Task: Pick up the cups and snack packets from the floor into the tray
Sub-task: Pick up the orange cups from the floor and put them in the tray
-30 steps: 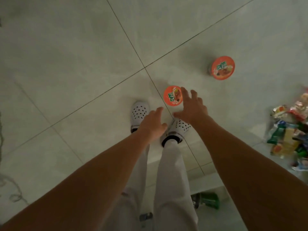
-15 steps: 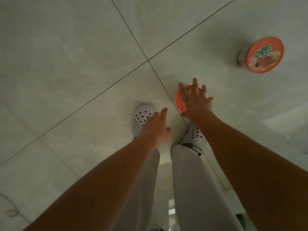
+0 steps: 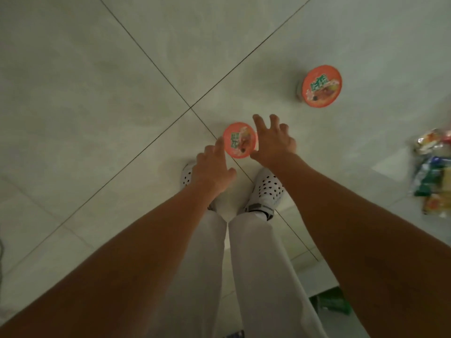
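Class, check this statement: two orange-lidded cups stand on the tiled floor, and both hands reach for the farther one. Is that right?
No. The head view shows the left hand and right hand flanking the nearer cup, just ahead of the shoes; the farther cup stands alone, with no hand near it.

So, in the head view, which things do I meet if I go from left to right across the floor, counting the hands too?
left hand → near cup → right hand → far cup → snack packets
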